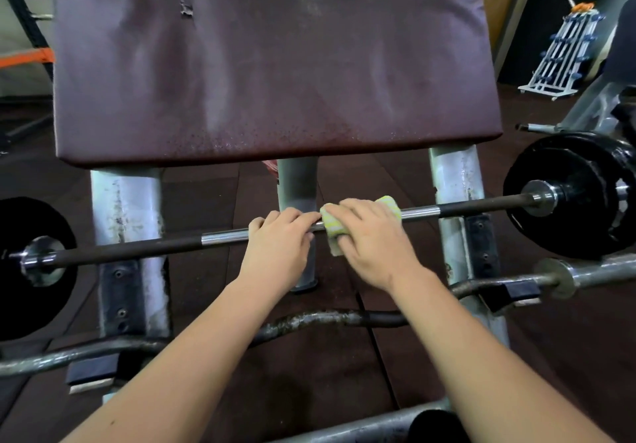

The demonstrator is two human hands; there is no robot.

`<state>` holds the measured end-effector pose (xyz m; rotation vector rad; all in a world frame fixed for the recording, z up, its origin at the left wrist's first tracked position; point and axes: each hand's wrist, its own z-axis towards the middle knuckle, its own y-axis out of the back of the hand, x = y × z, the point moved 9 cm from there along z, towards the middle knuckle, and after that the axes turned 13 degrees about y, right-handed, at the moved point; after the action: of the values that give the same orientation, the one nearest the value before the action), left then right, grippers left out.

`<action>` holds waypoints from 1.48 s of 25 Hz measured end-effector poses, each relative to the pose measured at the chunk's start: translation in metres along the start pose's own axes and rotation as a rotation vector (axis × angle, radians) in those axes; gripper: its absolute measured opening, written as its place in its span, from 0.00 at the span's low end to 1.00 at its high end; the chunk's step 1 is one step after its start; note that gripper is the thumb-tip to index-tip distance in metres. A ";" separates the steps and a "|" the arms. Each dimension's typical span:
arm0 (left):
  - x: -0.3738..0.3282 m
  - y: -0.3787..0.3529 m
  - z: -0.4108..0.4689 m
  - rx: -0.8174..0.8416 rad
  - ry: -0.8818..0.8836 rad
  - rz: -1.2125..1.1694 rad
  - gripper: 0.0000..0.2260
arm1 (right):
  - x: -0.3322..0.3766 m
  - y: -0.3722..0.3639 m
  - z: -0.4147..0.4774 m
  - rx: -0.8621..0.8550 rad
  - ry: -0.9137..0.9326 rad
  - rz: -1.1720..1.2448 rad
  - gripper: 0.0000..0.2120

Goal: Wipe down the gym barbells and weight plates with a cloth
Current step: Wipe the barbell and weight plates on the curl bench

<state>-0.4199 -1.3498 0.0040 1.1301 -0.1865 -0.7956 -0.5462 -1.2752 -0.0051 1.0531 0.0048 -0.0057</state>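
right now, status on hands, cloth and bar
Left hand grips barbell bare. Right hand wraps cloth round its middle. Nothing in the way; curl bar sits lower, apart.

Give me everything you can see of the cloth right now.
The cloth is pale yellow-green with white stripes and looks like soft woven fabric. It is folded over the shiny middle of the straight barbell, with a corner hanging below the bar. The right hand grips it around the bar and covers most of it. The left hand grips the bar just beside it.
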 end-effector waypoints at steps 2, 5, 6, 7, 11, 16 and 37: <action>0.004 0.003 -0.005 0.010 -0.050 -0.020 0.18 | -0.029 0.010 -0.013 -0.043 -0.077 -0.052 0.26; 0.020 0.011 -0.013 -0.020 -0.077 -0.021 0.19 | -0.066 0.027 -0.041 -0.100 -0.236 -0.138 0.26; 0.029 0.015 -0.015 -0.039 -0.063 -0.007 0.20 | -0.063 0.027 -0.040 -0.112 -0.265 -0.155 0.26; 0.038 0.019 -0.017 -0.054 -0.047 0.004 0.20 | -0.052 0.025 -0.034 -0.124 -0.283 -0.165 0.25; 0.062 0.033 -0.025 -0.088 -0.007 0.063 0.21 | 0.050 0.001 0.019 -0.093 -0.107 -0.108 0.23; 0.111 0.051 -0.028 -0.074 0.123 0.121 0.20 | 0.127 -0.026 0.060 0.004 0.138 -0.053 0.27; 0.233 0.099 -0.070 -0.101 0.294 0.086 0.26 | 0.206 -0.051 0.092 -0.032 0.235 0.019 0.30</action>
<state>-0.1699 -1.4314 -0.0006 1.1215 0.0505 -0.5484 -0.3408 -1.3809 -0.0049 1.0167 0.2069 0.1347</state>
